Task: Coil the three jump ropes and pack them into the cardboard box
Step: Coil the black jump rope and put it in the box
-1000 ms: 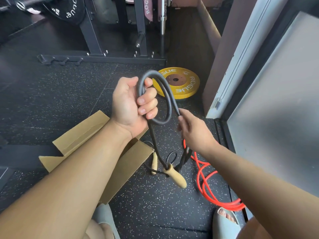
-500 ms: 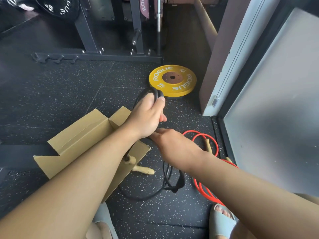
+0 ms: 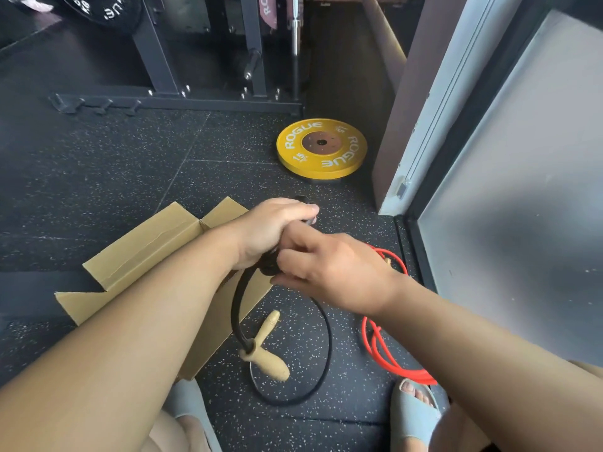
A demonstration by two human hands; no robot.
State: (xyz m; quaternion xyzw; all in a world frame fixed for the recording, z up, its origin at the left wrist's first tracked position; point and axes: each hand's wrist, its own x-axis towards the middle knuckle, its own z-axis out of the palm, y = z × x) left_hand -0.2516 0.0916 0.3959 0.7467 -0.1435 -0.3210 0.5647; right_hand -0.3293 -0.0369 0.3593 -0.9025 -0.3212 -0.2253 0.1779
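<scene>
Your left hand grips black rope coil; right hand pinches strands at its 5 o'clock. Coil has dropped; handles now on floor. Tail uncoiled. Box at 8 o'clock, red rope at 4: packing not begun.

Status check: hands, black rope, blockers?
Left hand grips black rope coil; right hand pinches it. Rope tail and wooden handles on floor. Cardboard box open under left forearm; red rope loose by right foot.
</scene>
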